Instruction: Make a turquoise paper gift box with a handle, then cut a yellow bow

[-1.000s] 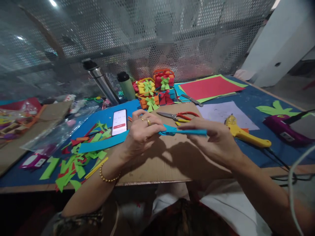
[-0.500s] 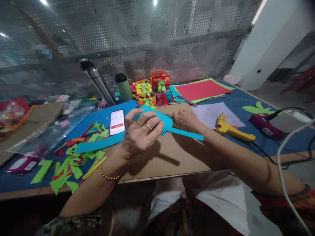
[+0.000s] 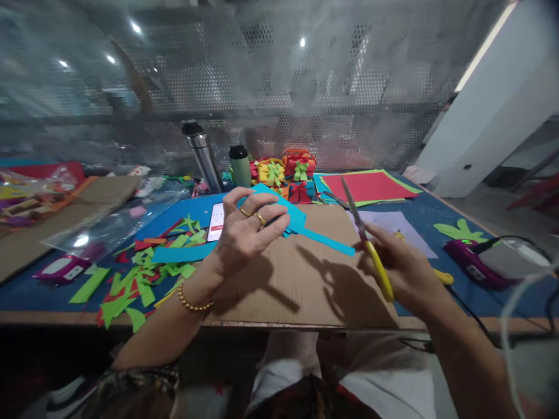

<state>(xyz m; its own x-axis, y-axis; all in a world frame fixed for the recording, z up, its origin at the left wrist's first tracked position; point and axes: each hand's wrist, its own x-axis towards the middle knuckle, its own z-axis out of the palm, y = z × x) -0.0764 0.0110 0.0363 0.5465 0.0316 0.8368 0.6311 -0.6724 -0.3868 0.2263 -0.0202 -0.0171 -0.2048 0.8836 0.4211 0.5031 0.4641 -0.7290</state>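
Note:
My left hand (image 3: 253, 230) is closed around a blue paper piece (image 3: 293, 214), raised above the cardboard. A narrow strip of it sticks out to the right, and a wider blue strip (image 3: 183, 254) shows left of the wrist. My right hand (image 3: 399, 265) grips a pair of scissors (image 3: 371, 256) with yellow handles. Their blades point up and away, just right of the strip's end and apart from it. Both hands cast shadows on the cardboard sheet (image 3: 305, 285). Part of the blue piece is hidden behind my left fingers.
Paper scraps (image 3: 140, 279) and a phone (image 3: 215, 221) lie at left. Small paper boxes with bows (image 3: 299, 169), a green bottle (image 3: 240, 167) and a steel flask (image 3: 203, 154) stand behind. Red sheets (image 3: 367, 185) lie back right. A yellow glue gun (image 3: 443, 276) is mostly behind my right hand.
My right hand has lifted the scissors off the cardboard and moved right, toward me. My left hand still holds the blue paper. The view has shifted a little.

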